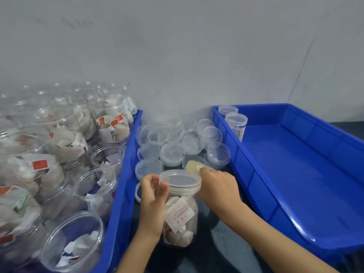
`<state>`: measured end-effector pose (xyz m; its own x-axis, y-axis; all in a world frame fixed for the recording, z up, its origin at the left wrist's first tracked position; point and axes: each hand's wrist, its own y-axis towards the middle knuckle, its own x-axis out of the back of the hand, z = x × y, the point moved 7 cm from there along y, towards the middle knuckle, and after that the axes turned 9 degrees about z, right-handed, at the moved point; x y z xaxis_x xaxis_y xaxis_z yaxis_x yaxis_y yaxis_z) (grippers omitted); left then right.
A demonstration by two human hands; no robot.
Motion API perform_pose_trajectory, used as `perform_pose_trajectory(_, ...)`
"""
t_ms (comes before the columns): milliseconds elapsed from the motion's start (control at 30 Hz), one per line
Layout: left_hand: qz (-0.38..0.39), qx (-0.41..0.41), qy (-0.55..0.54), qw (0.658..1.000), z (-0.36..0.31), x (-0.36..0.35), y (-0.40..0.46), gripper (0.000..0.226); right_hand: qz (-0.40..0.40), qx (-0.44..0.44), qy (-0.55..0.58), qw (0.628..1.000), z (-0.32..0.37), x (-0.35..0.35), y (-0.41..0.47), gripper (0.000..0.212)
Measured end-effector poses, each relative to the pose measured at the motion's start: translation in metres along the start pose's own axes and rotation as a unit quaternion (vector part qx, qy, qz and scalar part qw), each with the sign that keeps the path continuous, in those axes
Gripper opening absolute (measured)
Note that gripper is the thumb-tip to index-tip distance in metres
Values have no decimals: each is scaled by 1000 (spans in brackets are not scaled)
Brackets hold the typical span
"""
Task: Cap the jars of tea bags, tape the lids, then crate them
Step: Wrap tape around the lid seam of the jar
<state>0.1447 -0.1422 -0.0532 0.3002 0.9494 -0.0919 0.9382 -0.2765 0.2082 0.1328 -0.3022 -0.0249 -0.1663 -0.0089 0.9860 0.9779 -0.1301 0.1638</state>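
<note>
1. A clear plastic jar of white tea bags [180,215] stands upright on the dark bench [149,251], between two blue crates, with a clear round lid [180,179] sitting on its mouth.
2. The left hand [151,201] rests against the jar's left side; its grip is curled round the jar just under the lid, thumb and fingers near the rim.
3. The right hand [218,186] sits just right of the lid; its grip pinches a yellowish strip of clear tape [194,166] that reaches up behind the lid's far edge.
4. A heap of loose clear plastic lids [177,142] lies on the bench behind the jar.
5. The blue plastic crate on the left [126,174] is crowded with open jars of tea bags [65,154], none capped.
6. The blue plastic crate on the right [295,174] holds two capped jars [235,123] upright in its far left corner.
</note>
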Motion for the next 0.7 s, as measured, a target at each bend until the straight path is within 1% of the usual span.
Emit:
perform_pose_trajectory(67, -25, 6, -5, 1000, 6, 3, -1, 95, -22, 9, -19, 1000, 2, 5, -2, 4)
perform_pose_trajectory(100, -33, 5, 1, 999, 7, 3, -1, 86, -31, 6, -17, 999, 0, 6, -3, 4)
perform_pose_trajectory(200, -65, -9, 26, 997, 9, -3, 0, 44, 18, -11, -30, 999, -5, -7, -8, 5)
perform_pose_trajectory(233, -79, -4, 35, 996, 11, -3, 0, 37, 23, -15, -37, 999, -5, -8, -9, 4)
perform_pose_trajectory(300, -115, -3, 79, 990, 13, -1, -2, 33, 20, -20, -51, 998, -3, -10, -13, 4)
perform_pose_trajectory(400, -188, -38, 189, 963, 2, 6, -7, 23, 48, -29, -35, 998, -3, -23, -14, 15)
perform_pose_trajectory(433, -202, -51, 204, 956, -3, 5, -11, 27, 47, -34, -28, 998, -4, -24, -13, 16)
perform_pose_trajectory(500, -200, -64, 219, 953, -7, 0, -20, 48, 51, -47, -29, 997, -7, -21, -12, 16)
perform_pose_trajectory(567, -146, -51, 268, 951, -3, -12, -26, 73, 66, -47, -26, 996, -5, -21, -12, 15)
perform_pose_trajectory(633, -84, -15, 326, 941, 5, -24, -28, 109, 87, -41, -17, 995, 0, -23, -13, 9)
perform_pose_trajectory(667, -78, 4, 340, 937, 10, -25, -26, 120, 86, -36, -7, 996, 1, -23, -13, 8)
perform_pose_trajectory(700, -84, 21, 344, 935, 13, -23, -23, 124, 82, -31, 15, 996, 2, -21, -14, 10)
